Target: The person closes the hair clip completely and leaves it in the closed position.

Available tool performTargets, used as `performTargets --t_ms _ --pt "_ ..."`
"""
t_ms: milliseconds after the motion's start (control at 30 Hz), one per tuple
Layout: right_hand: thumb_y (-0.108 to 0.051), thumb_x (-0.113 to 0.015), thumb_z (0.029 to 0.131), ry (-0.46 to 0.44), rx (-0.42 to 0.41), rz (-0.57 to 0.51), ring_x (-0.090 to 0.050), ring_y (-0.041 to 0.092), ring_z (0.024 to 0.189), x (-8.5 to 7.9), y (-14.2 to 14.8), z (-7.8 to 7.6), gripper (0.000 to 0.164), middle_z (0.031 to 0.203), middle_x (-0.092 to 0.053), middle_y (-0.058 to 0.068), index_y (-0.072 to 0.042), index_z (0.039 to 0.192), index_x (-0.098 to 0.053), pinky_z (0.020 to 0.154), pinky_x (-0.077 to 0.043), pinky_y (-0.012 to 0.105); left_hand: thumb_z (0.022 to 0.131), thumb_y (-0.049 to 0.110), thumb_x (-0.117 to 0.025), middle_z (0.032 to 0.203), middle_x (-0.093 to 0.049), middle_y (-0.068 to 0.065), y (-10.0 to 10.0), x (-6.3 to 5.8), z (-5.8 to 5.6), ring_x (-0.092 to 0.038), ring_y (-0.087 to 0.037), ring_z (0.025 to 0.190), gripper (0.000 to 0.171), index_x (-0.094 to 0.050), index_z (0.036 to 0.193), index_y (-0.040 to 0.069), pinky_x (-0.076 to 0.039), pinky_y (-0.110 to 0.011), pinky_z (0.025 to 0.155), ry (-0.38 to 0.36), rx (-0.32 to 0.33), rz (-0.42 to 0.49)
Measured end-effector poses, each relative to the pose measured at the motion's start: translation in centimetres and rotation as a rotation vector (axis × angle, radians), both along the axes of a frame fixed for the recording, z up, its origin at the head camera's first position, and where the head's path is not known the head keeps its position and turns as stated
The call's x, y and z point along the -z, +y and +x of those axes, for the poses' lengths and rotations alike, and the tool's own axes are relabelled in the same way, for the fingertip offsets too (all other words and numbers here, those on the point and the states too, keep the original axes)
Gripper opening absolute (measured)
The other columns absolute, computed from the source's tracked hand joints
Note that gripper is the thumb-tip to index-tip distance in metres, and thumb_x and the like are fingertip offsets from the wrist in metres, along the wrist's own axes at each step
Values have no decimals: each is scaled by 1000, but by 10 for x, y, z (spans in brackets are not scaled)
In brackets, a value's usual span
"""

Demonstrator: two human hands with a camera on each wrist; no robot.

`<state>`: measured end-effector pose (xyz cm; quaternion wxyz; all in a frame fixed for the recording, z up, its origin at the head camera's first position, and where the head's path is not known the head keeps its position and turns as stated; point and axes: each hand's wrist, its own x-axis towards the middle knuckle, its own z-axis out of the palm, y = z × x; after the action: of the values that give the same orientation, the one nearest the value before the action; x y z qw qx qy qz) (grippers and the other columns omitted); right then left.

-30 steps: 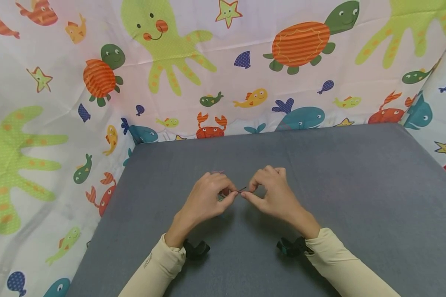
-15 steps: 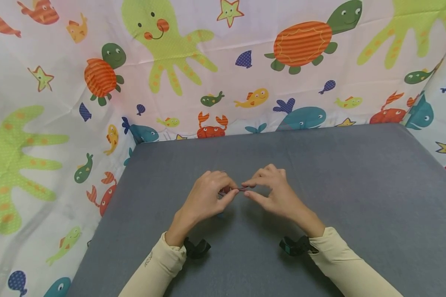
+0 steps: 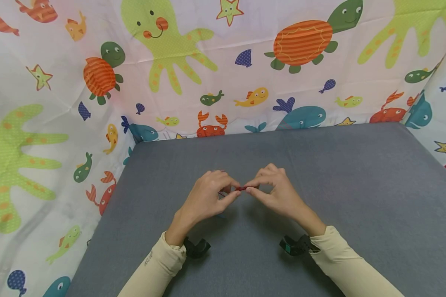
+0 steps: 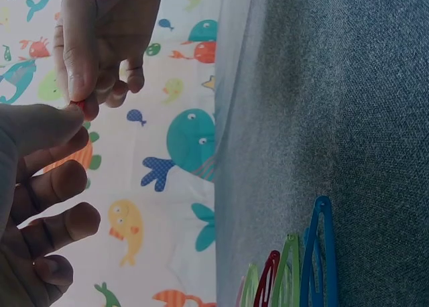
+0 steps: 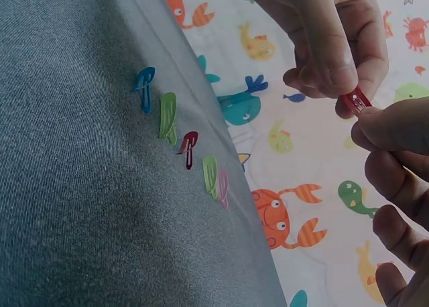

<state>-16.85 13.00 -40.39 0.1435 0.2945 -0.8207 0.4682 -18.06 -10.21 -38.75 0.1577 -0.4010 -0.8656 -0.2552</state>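
In the centre of the head view, a person's left hand and right hand meet fingertip to fingertip. Between them is a small, slim, bright red snap hair clip. Each hand pinches one end between thumb and forefinger, so both are gripping the same clip. The right wrist view shows the clip at the upper right of the frame, a slotted piece partly covered by the fingertips; the left hand's remaining fingers are bent there.

The hands are above a counter covered in grey woven cloth. On it, running diagonally through the middle of the right wrist view, lies a row of slotted snap hair clips: blue, green, dark red, pale green and pink at the lower end. Whether each colour is a single clip or an overlapping pair, I cannot tell. The same row shows at the bottom of the left wrist view.

Cream sleeves enter at the bottom of the head view, with a black wrist device beside each cuff. White fabric printed with sea animals fills the top and left of the frame.
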Motion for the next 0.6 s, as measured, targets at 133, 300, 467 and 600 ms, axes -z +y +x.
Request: performTargets --t_ms 133,300,467,600 --pt "-10 -82 85 -6 -12 10 -43 8 81 -1 1 0 13 77 -63 -12 -20 93 -84 77 -22 40 91 19 -78 76 -63 9 0 0 -1 -50 -4 72 5 -79 95 19 -44 -27 72 -15 27 14" --pt "-10 -82 85 -12 -40 7 -43 8 80 -2 2 -2 13 76 -63 -12 -20 93 -84 76 -21 40 90 16 -79 77 -64 8 -2 2 -3 -49 -5 75 5 -80 94 16 -46 -26 71 -71 63 46" --pt "-10 -82 84 -17 -65 20 -43 8 79 -1 3 -2 12 76 -63 -13 -19 92 -84 77 -22 40 88 17 -81 82 -72 10 -4 1 -4 -50 -8 80 7 -82 94 19 -46 -27 72 -111 77 52" --pt "-11 -82 85 -18 -76 37 -42 7 79 0 4 -3 11 76 -63 -13 -19 92 -84 77 -23 41 89 20 -80 83 -73 11 -6 2 -5 -50 -8 82 8 -83 95 21 -46 -27 72 -132 75 47"
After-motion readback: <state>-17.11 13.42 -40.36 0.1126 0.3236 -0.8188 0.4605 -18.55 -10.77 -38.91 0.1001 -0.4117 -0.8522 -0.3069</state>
